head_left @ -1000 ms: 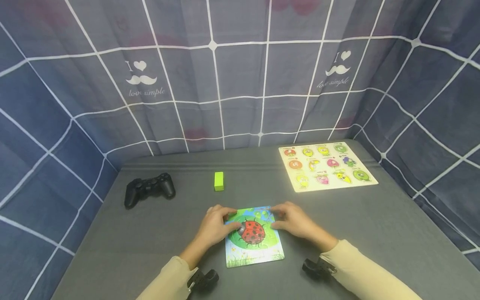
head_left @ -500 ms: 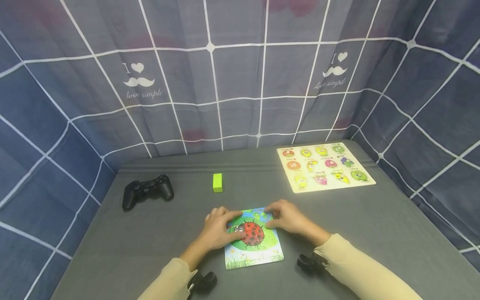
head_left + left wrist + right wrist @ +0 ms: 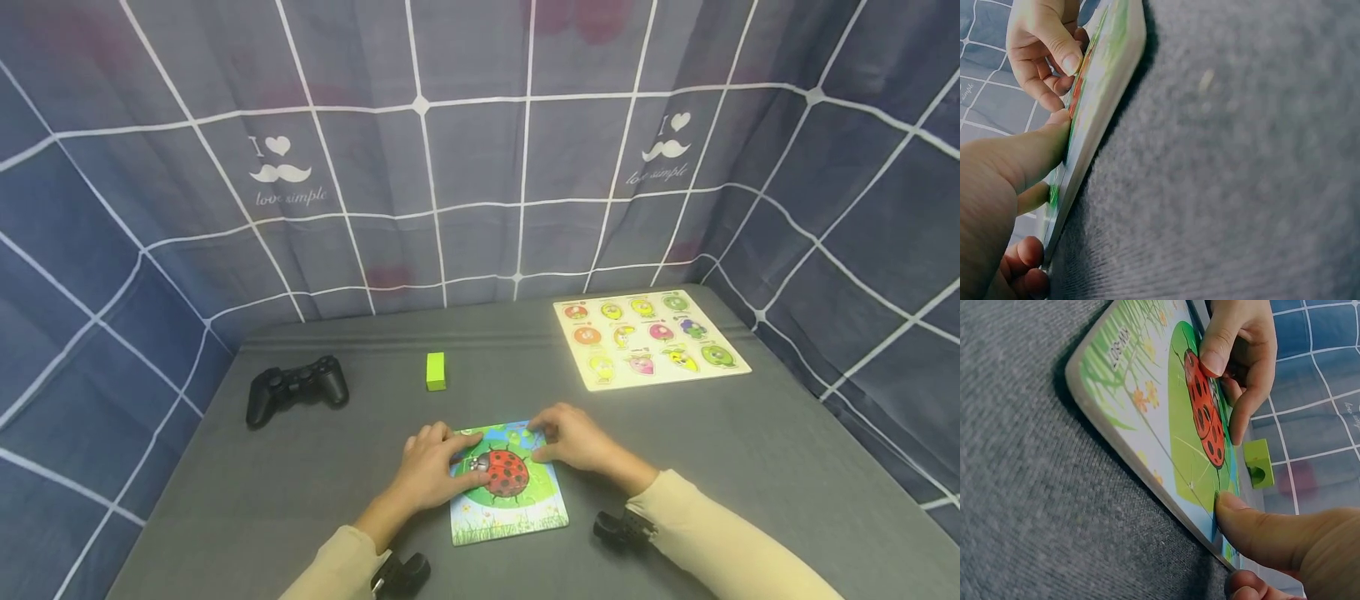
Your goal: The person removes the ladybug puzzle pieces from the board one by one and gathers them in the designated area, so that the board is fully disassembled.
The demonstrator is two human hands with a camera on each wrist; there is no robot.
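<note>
A square ladybug jigsaw puzzle (image 3: 525, 508) lies on the grey cloth in front of the person. The left hand (image 3: 427, 467) holds its left side, thumb across the face by the ladybug and index finger toward the top edge. Further fingers of this hand curl at the board's edge in the left wrist view. At the upper right corner, the right hand (image 3: 577, 437) grips the puzzle. In the right wrist view its thumb (image 3: 1254, 525) presses the face, while curled fingertips (image 3: 1246, 582) sit at the edge.
A black game controller (image 3: 296, 390) rests at the left. The small lime-green block (image 3: 436, 372) stands behind the puzzle. At the back right lies a fruit picture board (image 3: 652, 342). A grid-patterned curtain (image 3: 472, 158) encloses the back and sides.
The left thumb has slid down from the ladybug's head onto its body. The right hand has shifted slightly inward over the upper right corner. The puzzle has stayed nearly in place.
</note>
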